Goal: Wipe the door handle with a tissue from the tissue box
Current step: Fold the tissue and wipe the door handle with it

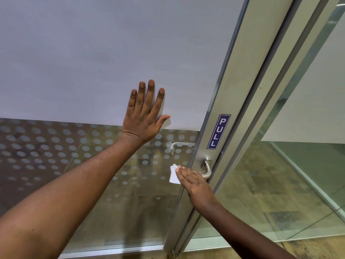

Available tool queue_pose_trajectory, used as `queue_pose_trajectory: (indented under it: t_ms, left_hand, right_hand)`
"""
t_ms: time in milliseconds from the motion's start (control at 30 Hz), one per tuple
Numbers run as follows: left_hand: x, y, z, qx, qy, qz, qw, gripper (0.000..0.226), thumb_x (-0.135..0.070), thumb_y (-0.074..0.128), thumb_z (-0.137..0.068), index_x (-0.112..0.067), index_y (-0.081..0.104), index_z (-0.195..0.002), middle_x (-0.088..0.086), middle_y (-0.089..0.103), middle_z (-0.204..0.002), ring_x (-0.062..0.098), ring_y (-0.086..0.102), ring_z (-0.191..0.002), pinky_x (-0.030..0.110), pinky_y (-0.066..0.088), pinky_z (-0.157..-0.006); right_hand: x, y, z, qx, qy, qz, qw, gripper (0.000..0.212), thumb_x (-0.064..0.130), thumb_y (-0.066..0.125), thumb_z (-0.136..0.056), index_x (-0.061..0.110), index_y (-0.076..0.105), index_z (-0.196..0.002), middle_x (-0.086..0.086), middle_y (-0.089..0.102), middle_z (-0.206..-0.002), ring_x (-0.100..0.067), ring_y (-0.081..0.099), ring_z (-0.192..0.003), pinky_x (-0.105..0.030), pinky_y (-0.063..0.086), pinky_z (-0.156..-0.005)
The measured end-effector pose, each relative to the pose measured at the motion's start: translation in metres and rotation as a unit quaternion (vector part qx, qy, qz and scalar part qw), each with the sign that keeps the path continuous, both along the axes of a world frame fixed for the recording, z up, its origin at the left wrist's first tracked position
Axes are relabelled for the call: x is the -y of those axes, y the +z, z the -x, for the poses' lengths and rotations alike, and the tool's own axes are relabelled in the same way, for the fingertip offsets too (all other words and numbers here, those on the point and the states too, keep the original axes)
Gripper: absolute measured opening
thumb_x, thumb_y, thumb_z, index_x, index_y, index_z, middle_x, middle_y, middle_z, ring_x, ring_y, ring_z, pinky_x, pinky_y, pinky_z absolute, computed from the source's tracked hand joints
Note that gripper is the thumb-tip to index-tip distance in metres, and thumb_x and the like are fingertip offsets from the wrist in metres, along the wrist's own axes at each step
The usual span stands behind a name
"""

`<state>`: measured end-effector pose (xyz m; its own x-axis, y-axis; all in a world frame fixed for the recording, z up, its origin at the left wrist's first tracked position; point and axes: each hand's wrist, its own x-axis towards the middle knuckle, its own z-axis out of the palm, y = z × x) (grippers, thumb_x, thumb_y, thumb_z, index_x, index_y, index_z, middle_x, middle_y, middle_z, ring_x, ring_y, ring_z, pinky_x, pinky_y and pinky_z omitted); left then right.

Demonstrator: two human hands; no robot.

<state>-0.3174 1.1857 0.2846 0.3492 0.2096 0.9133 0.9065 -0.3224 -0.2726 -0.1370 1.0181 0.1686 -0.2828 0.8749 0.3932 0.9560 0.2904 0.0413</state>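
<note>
A silver lever door handle (206,169) sticks out of the metal stile of a glass door, below a blue PULL sticker (219,131). My right hand (194,181) is wrapped over the lever's grip with a white tissue (174,174) under its fingers; the tissue's edge pokes out to the left. My left hand (144,114) lies flat with fingers spread on the frosted glass panel (93,62), up and left of the handle. No tissue box is in view.
The door's metal frame (248,101) runs diagonally on the right, with a clear glass panel (280,193) beside it. The lower door glass carries a dot pattern (46,146). A second handle (180,145) shows through the glass.
</note>
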Motion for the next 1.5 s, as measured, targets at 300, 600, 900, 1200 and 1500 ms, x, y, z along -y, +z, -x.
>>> queue_pose_trajectory:
  t_ms: [300,600,900,1200,1500]
  left_hand:
    - [-0.002,-0.001,0.002,-0.003,-0.004,0.005,1.000,0.077,-0.059,0.032,-0.094,-0.014,0.004,-0.151,0.020,0.015,-0.153,0.039,0.015,-0.141,0.042,-0.006,-0.120]
    - [0.000,0.001,0.001,-0.006,0.007,0.020,1.000,0.077,-0.058,0.030,-0.095,-0.015,0.001,-0.151,0.020,0.013,-0.153,0.039,0.004,-0.144,0.041,-0.012,-0.119]
    - [-0.003,0.000,0.002,0.001,0.000,0.009,1.000,0.079,-0.057,0.035,-0.094,-0.012,0.003,-0.151,0.022,0.015,-0.152,0.041,0.014,-0.140,0.041,-0.009,-0.119]
    - [-0.007,-0.004,0.000,0.012,0.006,-0.003,1.000,0.080,-0.056,0.039,-0.092,-0.011,0.008,-0.151,0.030,0.024,-0.148,0.047,0.018,-0.137,0.042,-0.006,-0.120]
    - [-0.006,-0.009,0.000,0.006,0.012,-0.004,1.000,0.082,-0.054,0.042,-0.090,-0.008,0.011,-0.151,0.031,0.020,-0.148,0.033,-0.010,-0.146,0.048,-0.001,-0.120]
  right_hand:
    - [-0.022,-0.009,0.047,0.201,-0.055,-0.025,0.978,0.054,0.012,0.073,-0.074,0.003,0.058,-0.125,-0.014,0.063,-0.128,-0.032,0.055,-0.123,-0.043,0.043,-0.105]
    - [-0.003,-0.013,-0.014,0.215,0.077,-0.077,0.971,0.053,0.003,0.059,-0.085,-0.002,0.044,-0.136,-0.020,0.046,-0.143,-0.035,0.041,-0.134,-0.048,0.034,-0.111]
    - [-0.005,-0.032,-0.068,0.057,0.121,-0.086,0.987,0.041,-0.004,0.020,-0.100,-0.003,0.038,-0.136,-0.020,0.050,-0.139,-0.032,0.040,-0.135,-0.049,0.024,-0.116]
    - [-0.011,-0.043,-0.113,-0.061,0.103,-0.067,0.991,0.051,-0.015,0.031,-0.088,-0.001,0.041,-0.136,-0.013,0.047,-0.139,-0.025,0.036,-0.137,-0.039,0.020,-0.120]
    - [-0.024,-0.013,-0.135,0.000,0.152,0.030,0.988,0.052,-0.009,0.025,-0.086,-0.003,0.050,-0.131,-0.018,0.055,-0.135,-0.032,0.046,-0.130,-0.041,0.014,-0.118]
